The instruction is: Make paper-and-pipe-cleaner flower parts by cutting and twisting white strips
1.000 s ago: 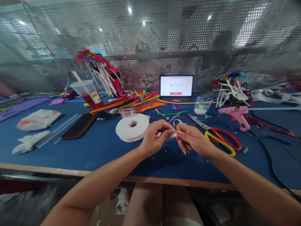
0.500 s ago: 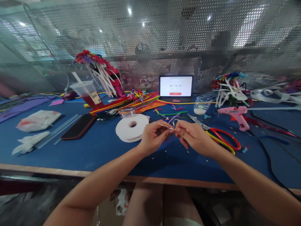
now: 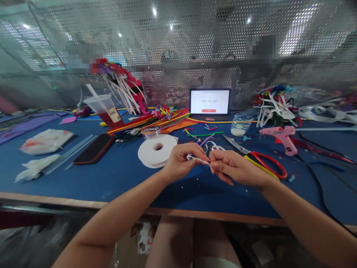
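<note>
My left hand (image 3: 182, 159) is closed on a narrow white ribbon (image 3: 198, 159), which runs across its fingers toward the right. The fingertips of my right hand (image 3: 230, 165) pinch the ribbon's other end, close to the left fingertips. A loop of white ribbon (image 3: 216, 146) shows just behind my hands. Beside my left hand lies a roll of white ribbon (image 3: 147, 150), flat on the blue table. Scissors (image 3: 260, 160) with red and yellow handles lie partly behind my right wrist.
A pink glue gun (image 3: 283, 137) lies at the right with a black cord. Pipe cleaners (image 3: 139, 124), a phone (image 3: 94, 149) and a drink cup (image 3: 107, 111) are at the left. A tablet (image 3: 209, 101) stands at the back, near a plastic cup (image 3: 238, 128).
Both hands have lowered slightly, and the right has shifted a little to the right. More of the white ribbon shows between the fingers, and a loop shows behind the hands.
</note>
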A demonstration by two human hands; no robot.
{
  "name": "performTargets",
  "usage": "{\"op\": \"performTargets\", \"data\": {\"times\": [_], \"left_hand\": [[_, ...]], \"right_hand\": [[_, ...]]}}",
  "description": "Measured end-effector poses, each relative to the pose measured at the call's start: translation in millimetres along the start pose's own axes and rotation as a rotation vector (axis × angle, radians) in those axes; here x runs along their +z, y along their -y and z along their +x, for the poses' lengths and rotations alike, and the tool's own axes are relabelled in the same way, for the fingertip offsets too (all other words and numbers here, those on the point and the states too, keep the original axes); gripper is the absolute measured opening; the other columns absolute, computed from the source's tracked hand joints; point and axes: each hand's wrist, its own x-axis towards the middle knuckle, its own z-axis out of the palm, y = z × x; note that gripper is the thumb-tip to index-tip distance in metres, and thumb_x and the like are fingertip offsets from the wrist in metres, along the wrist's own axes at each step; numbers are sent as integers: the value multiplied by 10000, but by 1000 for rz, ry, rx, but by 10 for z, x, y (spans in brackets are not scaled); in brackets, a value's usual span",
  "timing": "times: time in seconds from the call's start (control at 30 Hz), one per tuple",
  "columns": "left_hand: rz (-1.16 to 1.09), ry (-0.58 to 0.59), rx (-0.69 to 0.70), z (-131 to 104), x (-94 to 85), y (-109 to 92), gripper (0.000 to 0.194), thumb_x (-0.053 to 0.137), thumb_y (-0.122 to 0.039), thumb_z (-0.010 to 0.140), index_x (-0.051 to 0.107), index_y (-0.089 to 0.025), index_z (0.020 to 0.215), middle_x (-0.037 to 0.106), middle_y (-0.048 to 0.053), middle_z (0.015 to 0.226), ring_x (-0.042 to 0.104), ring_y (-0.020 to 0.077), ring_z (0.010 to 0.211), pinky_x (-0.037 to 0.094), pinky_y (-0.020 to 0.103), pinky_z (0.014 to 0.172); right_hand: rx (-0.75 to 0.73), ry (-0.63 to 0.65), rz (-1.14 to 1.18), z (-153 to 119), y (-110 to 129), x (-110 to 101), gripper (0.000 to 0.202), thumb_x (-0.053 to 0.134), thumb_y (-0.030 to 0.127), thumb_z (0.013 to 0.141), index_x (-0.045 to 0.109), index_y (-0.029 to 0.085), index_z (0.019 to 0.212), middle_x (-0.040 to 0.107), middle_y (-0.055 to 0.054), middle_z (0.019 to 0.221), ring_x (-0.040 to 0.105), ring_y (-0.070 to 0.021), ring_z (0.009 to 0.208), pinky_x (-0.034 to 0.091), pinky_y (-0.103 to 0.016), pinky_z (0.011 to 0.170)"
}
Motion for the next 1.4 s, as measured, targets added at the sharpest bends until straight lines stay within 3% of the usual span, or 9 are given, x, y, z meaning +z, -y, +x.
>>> {"op": "performTargets", "data": {"times": [0.3,0.53,0.77,0.87,0.93,1.07,1.17,1.3,1.4], "left_hand": [[803,68,662,-61,-153,31,158,506,-135,815,654,-190,821,642,32,750,555,125,752,479,266,708],[936,53,836,-23,-197,-3,29,652,-143,718,644,-167,730,640,5,699,535,107,657,484,213,587],[1069,68,983,23,-239,-18,99,679,-146,689,619,-223,676,628,-42,644,550,89,573,456,210,507],[1059,89,922,-8,-258,31,117,655,-151,714,626,-260,748,638,-54,657,567,89,600,467,210,550],[985,57,754,-11,-274,92,158,635,-161,734,629,-272,847,649,-42,695,583,97,642,480,221,598],[587,-244,-29,57,-314,218,283,591,-325,781,580,-188,1028,649,29,793,576,98,604,481,238,576],[90,-93,-449,104,-327,251,477,460,-559,791,605,-128,936,642,64,739,599,122,600,491,267,585],[-107,172,-363,94,-268,190,588,677,-589,558,634,-149,945,664,86,888,613,191,842,475,315,776],[77,151,-166,75,-200,105,268,732,-363,628,670,-166,799,674,51,796,600,168,811,456,314,792]], "right_hand": [[211,116,-98,-13,34,-17,224,415,370,878,449,175,772,455,85,406,413,-57,396,329,-185,475],[238,107,-86,5,6,-8,231,414,390,874,424,187,763,467,83,419,426,-61,404,327,-189,472],[191,72,-9,19,-94,17,193,413,392,870,375,203,857,465,105,394,383,-62,336,249,-183,393],[193,57,-15,25,-90,27,171,421,368,868,362,212,833,456,109,386,391,-68,333,245,-180,383],[189,28,-77,23,-65,25,138,408,333,874,361,212,828,447,111,381,405,-75,340,265,-185,399],[153,-87,-458,12,-4,14,88,397,264,878,391,202,815,486,86,403,459,-87,398,311,-209,496],[123,-133,-784,11,6,23,78,408,244,873,428,186,825,557,37,498,511,-111,475,283,-233,530],[178,-172,-1115,25,-26,53,151,387,282,878,470,160,908,642,-68,719,571,-176,589,214,-271,516],[221,-154,-1193,36,-41,51,189,356,269,877,474,144,957,643,-94,725,578,-194,601,204,-288,521]]}}
